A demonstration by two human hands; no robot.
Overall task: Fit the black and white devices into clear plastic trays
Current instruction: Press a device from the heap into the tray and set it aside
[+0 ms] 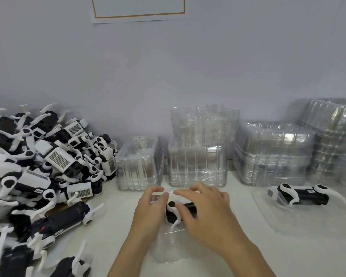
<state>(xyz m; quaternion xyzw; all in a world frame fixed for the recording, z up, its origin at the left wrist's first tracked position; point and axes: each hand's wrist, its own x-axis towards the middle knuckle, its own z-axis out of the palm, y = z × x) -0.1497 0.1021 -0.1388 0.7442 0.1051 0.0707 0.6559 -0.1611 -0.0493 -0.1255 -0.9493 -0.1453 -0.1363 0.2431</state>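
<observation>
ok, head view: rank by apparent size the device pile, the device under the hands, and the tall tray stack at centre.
1. Device pile
2. Tray stack
3. Device under the hands, partly hidden, so its full size is unsure.

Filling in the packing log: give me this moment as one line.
step: fitting device into clear tray | left hand: holding tray edge | right hand: on device | packed tray: right

Left hand (150, 208) and right hand (204, 214) are gripping a clear tray (168, 246) with a device (174, 211) lying in it, on the table (112, 226). Device pile (38, 166) is sitting left; tray stacks (198, 156) are standing behind; a second filled tray (300, 214) is lying right.
</observation>
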